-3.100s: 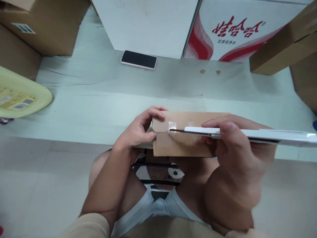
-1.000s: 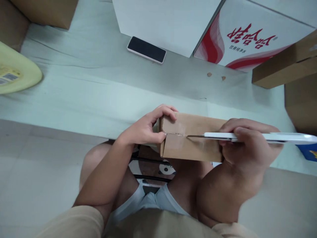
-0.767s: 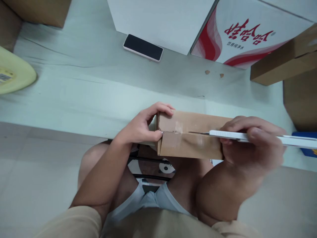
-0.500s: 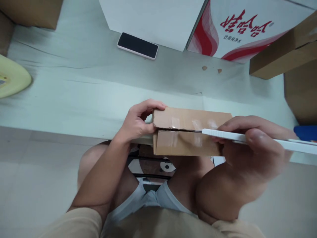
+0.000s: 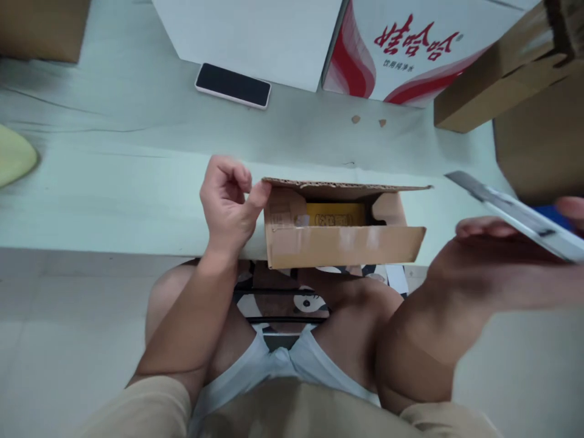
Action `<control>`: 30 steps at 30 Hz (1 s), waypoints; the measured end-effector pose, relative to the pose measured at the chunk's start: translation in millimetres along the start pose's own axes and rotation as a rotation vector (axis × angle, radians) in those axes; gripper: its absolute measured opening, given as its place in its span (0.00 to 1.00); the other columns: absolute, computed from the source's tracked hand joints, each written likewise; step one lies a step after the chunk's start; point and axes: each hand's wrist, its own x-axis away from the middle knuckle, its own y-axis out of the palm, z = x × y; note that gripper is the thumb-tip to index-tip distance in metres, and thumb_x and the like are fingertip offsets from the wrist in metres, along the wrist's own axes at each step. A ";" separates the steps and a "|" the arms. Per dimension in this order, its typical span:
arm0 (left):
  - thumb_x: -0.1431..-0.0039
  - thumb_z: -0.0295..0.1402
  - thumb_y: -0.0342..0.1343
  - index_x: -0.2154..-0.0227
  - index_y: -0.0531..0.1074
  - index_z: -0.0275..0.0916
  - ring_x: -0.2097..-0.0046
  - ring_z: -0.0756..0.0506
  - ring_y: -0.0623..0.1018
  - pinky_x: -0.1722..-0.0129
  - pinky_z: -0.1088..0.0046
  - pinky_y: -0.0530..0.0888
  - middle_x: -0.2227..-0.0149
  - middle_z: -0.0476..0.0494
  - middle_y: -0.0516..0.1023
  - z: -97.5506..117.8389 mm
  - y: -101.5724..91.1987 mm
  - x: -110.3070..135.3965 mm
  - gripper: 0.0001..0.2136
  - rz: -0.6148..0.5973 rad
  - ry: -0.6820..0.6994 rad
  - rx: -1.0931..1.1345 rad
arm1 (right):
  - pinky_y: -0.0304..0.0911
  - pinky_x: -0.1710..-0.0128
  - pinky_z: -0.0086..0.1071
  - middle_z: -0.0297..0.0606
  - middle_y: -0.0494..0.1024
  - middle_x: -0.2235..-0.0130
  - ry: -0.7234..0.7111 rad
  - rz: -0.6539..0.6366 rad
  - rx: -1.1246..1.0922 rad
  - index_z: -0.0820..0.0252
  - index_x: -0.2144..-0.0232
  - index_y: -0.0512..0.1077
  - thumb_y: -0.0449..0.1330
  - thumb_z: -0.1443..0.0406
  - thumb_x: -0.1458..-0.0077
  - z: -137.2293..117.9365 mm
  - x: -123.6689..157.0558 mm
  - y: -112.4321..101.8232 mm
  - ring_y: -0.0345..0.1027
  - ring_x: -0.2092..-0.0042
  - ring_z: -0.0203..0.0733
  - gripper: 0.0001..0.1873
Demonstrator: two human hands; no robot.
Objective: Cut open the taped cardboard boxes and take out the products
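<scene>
Utility knife and right hand have moved clear of the carton since the earlier frame; the carton's long flaps, then nearly level along the cut seam, now stand apart. Right grip: closed about the knife handle, blade exposed and pointing away to the upper left. Left hand: thumb against the left end of the far flap, fingers curled; whether the grip is clamped on the flap cannot be told. Carton location: between the hands, at the near edge of the bench, above the person's lap; its support is hidden. A yellow item with dark print shows inside. Farther back on the bench, a phone lies just beside a white box.
</scene>
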 end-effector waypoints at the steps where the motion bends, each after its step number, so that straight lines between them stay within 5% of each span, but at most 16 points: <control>1: 0.45 0.48 0.66 0.77 0.63 0.42 0.75 0.52 0.61 0.74 0.72 0.62 0.77 0.54 0.60 1.9 0.3 0.7 0.20 0.018 0.003 -0.068 | 0.63 0.81 0.32 0.31 0.68 0.74 -0.028 0.124 -0.010 0.53 0.71 0.74 0.50 0.36 0.44 6.4 -3.1 -0.2 0.72 0.76 0.37 0.31; 3: 0.42 0.49 0.63 0.79 0.61 0.41 0.77 0.52 0.58 0.76 0.71 0.58 0.79 0.54 0.58 4.9 -1.4 3.1 0.22 -0.031 -0.027 -0.157 | 0.63 0.79 0.33 0.34 0.72 0.73 -0.028 0.252 0.007 0.56 0.70 0.75 0.56 0.34 0.53 19.2 -7.5 -2.5 0.74 0.75 0.40 0.33; 6: 0.39 0.50 0.59 0.80 0.65 0.41 0.76 0.51 0.60 0.77 0.71 0.57 0.80 0.52 0.61 5.1 -7.6 6.6 0.21 -0.139 -0.067 -0.177 | 0.64 0.75 0.33 0.35 0.72 0.76 0.068 0.201 -0.032 0.57 0.73 0.73 0.60 0.31 0.63 34.2 -11.4 -13.5 0.74 0.73 0.41 0.36; 11: 0.39 0.51 0.58 0.75 0.73 0.41 0.75 0.50 0.62 0.75 0.71 0.60 0.77 0.50 0.65 -1.4 -13.9 6.9 0.19 -0.213 -0.103 -0.117 | 0.46 0.84 0.30 0.25 0.53 0.85 0.249 0.257 -0.274 0.52 0.75 0.62 0.50 0.36 0.53 58.3 -24.2 -29.5 0.50 0.85 0.33 0.28; 14: 0.40 0.54 0.57 0.67 0.78 0.45 0.71 0.49 0.65 0.71 0.70 0.65 0.74 0.49 0.66 -7.2 -13.0 4.8 0.18 -0.258 -0.105 -0.043 | 0.51 0.81 0.28 0.26 0.61 0.80 0.259 0.258 -0.066 0.52 0.67 0.63 0.50 0.39 0.48 83.1 -31.3 -29.1 0.57 0.81 0.33 0.25; 17: 0.42 0.58 0.56 0.58 0.78 0.48 0.64 0.46 0.70 0.62 0.68 0.71 0.66 0.46 0.69 -12.9 -11.6 1.9 0.21 -0.321 -0.115 -0.009 | 0.68 0.62 0.36 0.35 0.77 0.63 0.073 -0.062 0.403 0.53 0.57 0.69 0.59 0.49 0.47 109.7 -32.0 -28.8 0.73 0.62 0.41 0.20; 20: 0.46 0.64 0.54 0.57 0.78 0.48 0.51 0.40 0.71 0.51 0.62 0.75 0.55 0.42 0.68 -13.5 -10.6 -1.4 0.27 -0.430 -0.072 -0.068 | 0.64 0.44 0.50 0.41 0.76 0.47 0.031 -0.393 0.715 0.53 0.51 0.72 0.61 0.57 0.49 130.3 -31.1 -30.6 0.70 0.46 0.52 0.22; 22: 0.50 0.66 0.55 0.61 0.79 0.46 0.43 0.36 0.68 0.42 0.57 0.72 0.50 0.40 0.66 -9.9 -9.6 -2.6 0.29 -0.510 0.002 -0.152 | 0.61 0.41 0.55 0.41 0.75 0.44 0.081 -0.483 0.777 0.51 0.50 0.73 0.59 0.60 0.48 138.0 -31.7 -31.2 0.68 0.42 0.56 0.21; 26: 0.53 0.64 0.60 0.61 0.78 0.45 0.36 0.31 0.61 0.33 0.47 0.62 0.42 0.39 0.62 -2.0 -7.7 0.0 0.28 -0.613 0.111 -0.279 | 0.62 0.42 0.54 0.42 0.77 0.48 0.071 -0.379 0.664 0.53 0.54 0.74 0.55 0.63 0.46 130.9 -29.3 -28.7 0.69 0.43 0.53 0.17; 30: 0.46 0.65 0.52 0.66 0.79 0.44 0.32 0.29 0.57 0.33 0.45 0.61 0.36 0.44 0.55 -3.4 -7.4 5.3 0.28 -0.582 0.164 -0.260 | 0.69 0.55 0.42 0.36 0.76 0.66 -0.085 -0.211 0.298 0.55 0.67 0.70 0.60 0.56 0.45 94.4 -12.6 -24.5 0.72 0.61 0.42 0.09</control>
